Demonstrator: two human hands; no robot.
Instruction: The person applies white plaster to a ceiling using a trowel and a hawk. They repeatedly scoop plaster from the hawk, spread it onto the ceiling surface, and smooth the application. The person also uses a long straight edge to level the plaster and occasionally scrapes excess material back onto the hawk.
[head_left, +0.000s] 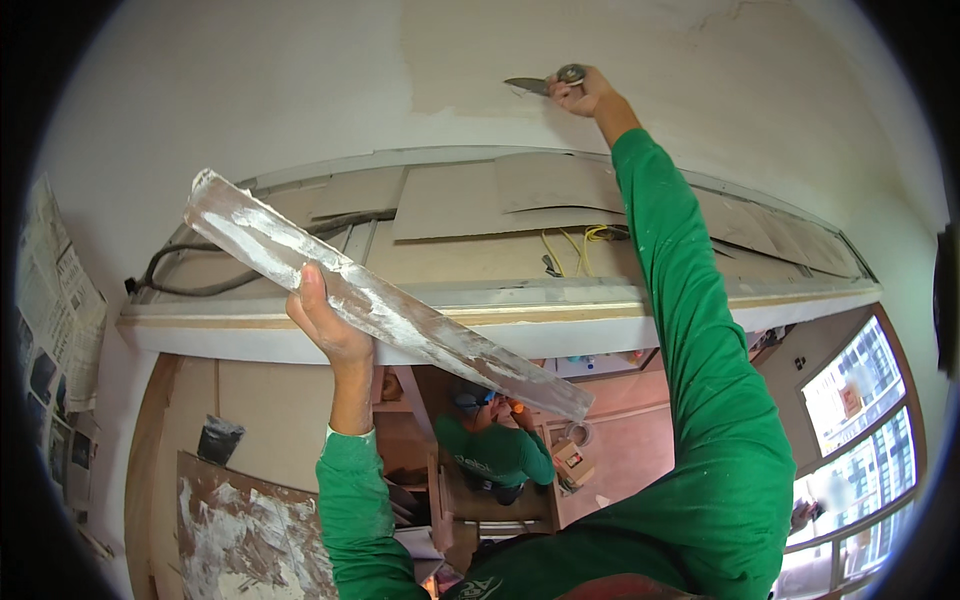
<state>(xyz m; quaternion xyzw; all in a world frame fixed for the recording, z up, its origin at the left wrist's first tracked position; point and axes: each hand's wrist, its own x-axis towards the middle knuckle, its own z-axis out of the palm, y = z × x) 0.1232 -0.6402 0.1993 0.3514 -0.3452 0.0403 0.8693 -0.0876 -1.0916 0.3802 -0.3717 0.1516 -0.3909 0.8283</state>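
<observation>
- Board (400, 303), raised aslant before the ledge (500, 298): likely light, stiff, slick where smeared; left hand (335, 325) pinches its edge, thumb on face (mid-length should balance better).
- Knife (537, 86), up by the wall (470, 55): blade (522, 83) probably springy; right hand (584, 95) wrapped round the handle (571, 74), best hold.
- Newspaper (60, 300), shirt (700, 480): printed.

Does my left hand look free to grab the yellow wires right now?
Probably not: the left hand is gripping the long white-smeared board, and the yellow wires lie off to its right.
</observation>
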